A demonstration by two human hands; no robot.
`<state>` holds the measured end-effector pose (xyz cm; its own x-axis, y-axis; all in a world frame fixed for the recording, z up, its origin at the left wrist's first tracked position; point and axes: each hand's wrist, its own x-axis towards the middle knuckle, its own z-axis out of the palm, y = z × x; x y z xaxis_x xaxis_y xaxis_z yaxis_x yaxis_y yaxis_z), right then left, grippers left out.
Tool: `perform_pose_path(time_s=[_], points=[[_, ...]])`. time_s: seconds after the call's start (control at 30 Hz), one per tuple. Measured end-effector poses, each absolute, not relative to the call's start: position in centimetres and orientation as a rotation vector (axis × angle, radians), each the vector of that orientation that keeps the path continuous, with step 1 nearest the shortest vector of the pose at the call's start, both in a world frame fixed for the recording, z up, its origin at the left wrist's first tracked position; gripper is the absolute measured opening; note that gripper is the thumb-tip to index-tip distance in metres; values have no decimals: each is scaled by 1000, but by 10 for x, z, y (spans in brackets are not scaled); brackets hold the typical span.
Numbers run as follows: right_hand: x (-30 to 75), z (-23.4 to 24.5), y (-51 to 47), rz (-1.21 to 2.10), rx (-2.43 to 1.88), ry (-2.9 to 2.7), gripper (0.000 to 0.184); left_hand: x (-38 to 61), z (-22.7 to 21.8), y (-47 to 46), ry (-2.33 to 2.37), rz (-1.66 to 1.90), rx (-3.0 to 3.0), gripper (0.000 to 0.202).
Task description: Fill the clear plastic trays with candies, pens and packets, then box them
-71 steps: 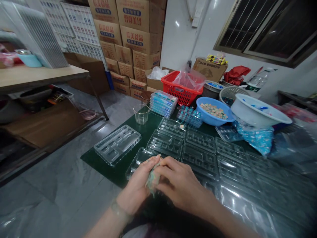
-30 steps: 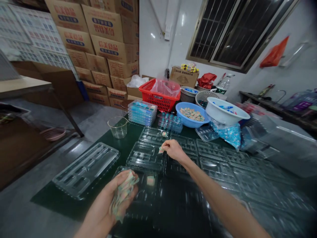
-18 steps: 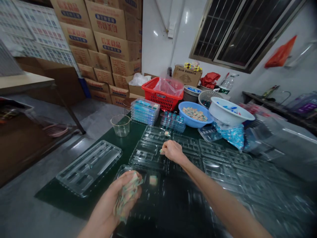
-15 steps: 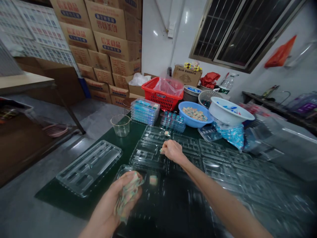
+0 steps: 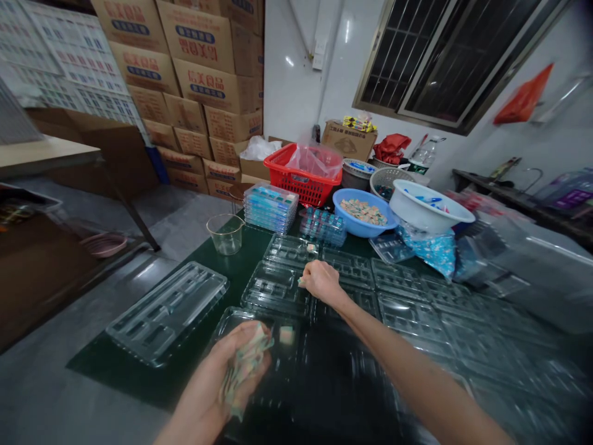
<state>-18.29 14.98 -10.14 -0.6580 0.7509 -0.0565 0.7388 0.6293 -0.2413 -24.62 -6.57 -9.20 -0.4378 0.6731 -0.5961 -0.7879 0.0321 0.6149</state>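
Note:
My left hand [image 5: 215,374] is wrapped round a handful of small pale pink-and-green blocks [image 5: 245,364], slightly blurred, over the nearest clear plastic tray [image 5: 227,318]. One such block [image 5: 286,335] sits in a compartment beside those fingers. Further forward, my right hand [image 5: 322,281] pinches a single block [image 5: 301,282] at the right end of another clear tray [image 5: 264,287]. Whether this block touches the tray, I cannot tell. A block [image 5: 311,247] also lies in the tray [image 5: 282,250] behind it.
More clear trays [image 5: 412,315] cover the dark green table to the right; one tray [image 5: 169,312] lies at the left edge. Behind stand a clear measuring cup [image 5: 225,238], stacked filled packs [image 5: 269,210], a red basket [image 5: 301,179], a blue basin [image 5: 365,228] of blocks and a white basin [image 5: 430,210].
My left hand has shifted slightly to the right with its handful. My right hand stays at almost the same spot, still pinching its block.

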Motion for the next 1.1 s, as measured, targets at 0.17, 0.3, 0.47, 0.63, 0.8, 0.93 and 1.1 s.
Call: perform_pose_path(time_s=[0.17,0.3,0.47,0.63,0.8,0.93,1.1], points=[[-178,-102,144,292,-1195,-2817,16,-244,-91,-67,1152,1640,-130,21],[-170,-100,141,274,-1048,-2896,16,-245,-92,-69,1190,1651,-139,21],[-164,-101,142,261,-891,-2923,14,-246,-93,-70,1195,1649,-151,24],[-163,-104,145,284,-818,-2886,11,-244,-90,-70,1225,1643,-163,25],[-160,-104,152,389,-725,-2856,11,-246,-89,-71,1210,1634,-154,25],[-158,-102,160,505,-693,-2855,13,-246,-90,-71,1197,1620,-141,26],[-160,-100,159,572,-671,-2845,7,-245,-95,-72,1178,1618,-124,29]])
